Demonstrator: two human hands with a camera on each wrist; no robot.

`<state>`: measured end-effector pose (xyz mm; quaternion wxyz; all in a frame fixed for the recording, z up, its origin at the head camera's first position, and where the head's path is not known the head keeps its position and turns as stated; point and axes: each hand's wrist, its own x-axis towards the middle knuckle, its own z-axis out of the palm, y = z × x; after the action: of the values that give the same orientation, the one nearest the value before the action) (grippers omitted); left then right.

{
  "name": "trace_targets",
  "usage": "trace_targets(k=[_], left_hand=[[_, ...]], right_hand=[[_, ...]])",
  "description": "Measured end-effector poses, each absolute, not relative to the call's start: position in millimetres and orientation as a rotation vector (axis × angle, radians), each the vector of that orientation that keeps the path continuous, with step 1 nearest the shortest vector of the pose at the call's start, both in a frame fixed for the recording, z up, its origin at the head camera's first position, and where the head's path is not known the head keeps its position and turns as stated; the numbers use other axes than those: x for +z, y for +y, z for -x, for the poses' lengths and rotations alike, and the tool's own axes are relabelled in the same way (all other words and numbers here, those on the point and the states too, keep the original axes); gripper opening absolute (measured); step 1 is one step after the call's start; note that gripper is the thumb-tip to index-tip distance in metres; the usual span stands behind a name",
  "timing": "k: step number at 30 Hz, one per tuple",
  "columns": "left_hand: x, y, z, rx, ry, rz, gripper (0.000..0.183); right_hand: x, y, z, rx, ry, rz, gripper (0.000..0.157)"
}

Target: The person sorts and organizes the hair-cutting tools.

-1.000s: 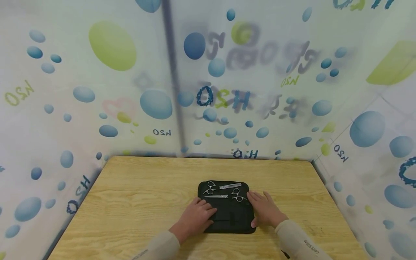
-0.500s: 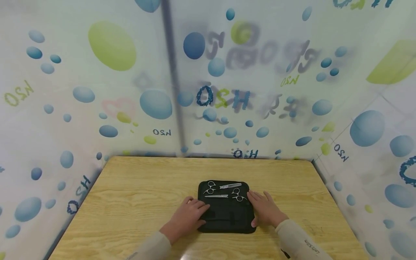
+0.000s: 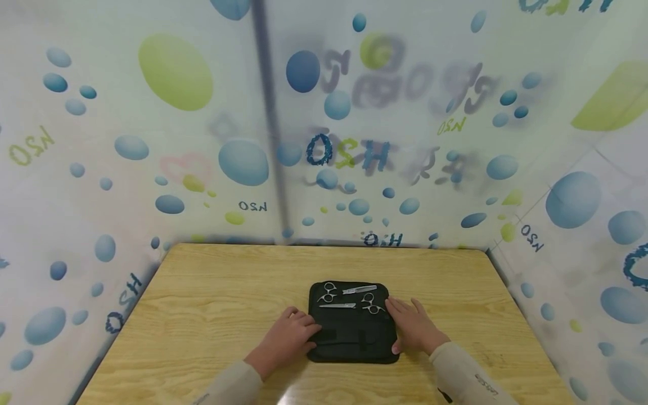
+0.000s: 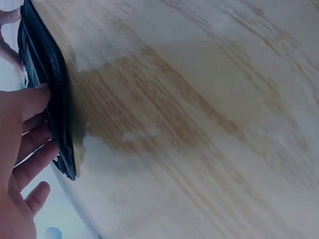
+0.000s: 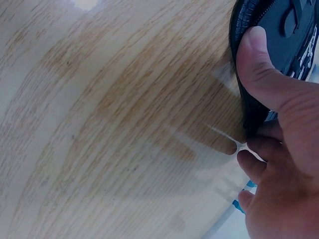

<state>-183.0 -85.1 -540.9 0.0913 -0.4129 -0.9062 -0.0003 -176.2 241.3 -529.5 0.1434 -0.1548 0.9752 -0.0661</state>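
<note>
A black zip case point(image 3: 349, 337) lies on the table in the head view. In its far half are two pairs of hairdressing scissors, one with finger rings to the left point(image 3: 329, 291) and one with rings to the right point(image 3: 372, 304). My left hand point(image 3: 288, 337) touches the case's left edge with relaxed fingers; its thumb rests on the zipper rim in the left wrist view. My right hand point(image 3: 415, 326) holds the right edge. In the right wrist view its thumb point(image 5: 259, 64) presses on the rim, with the other fingers bent beside the edge, partly hidden.
The pale wooden table point(image 3: 217, 287) surrounds the case. Behind it and along both sides stands a white wall point(image 3: 202, 124) patterned with blue and green dots and lettering.
My left hand has slid left, from over the near left part of the case to its left edge. The case and my right hand have stayed where they were.
</note>
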Motion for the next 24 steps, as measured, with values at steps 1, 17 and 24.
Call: trace_targets(k=[1, 17, 24], left_hand=[[-541, -84, 183, -0.005, -2.689, 1.226, 0.032], [-543, -68, 181, -0.007, -2.71, 1.258, 0.033], [-543, -73, 182, -0.075, -2.75, 1.238, 0.043]], right_hand=[[-529, 241, 176, -0.19, 2.809, 0.442, 0.105], [-533, 242, 178, -0.189, 2.801, 0.434, 0.106], [-532, 243, 178, -0.189, 2.8, 0.438, 0.106]])
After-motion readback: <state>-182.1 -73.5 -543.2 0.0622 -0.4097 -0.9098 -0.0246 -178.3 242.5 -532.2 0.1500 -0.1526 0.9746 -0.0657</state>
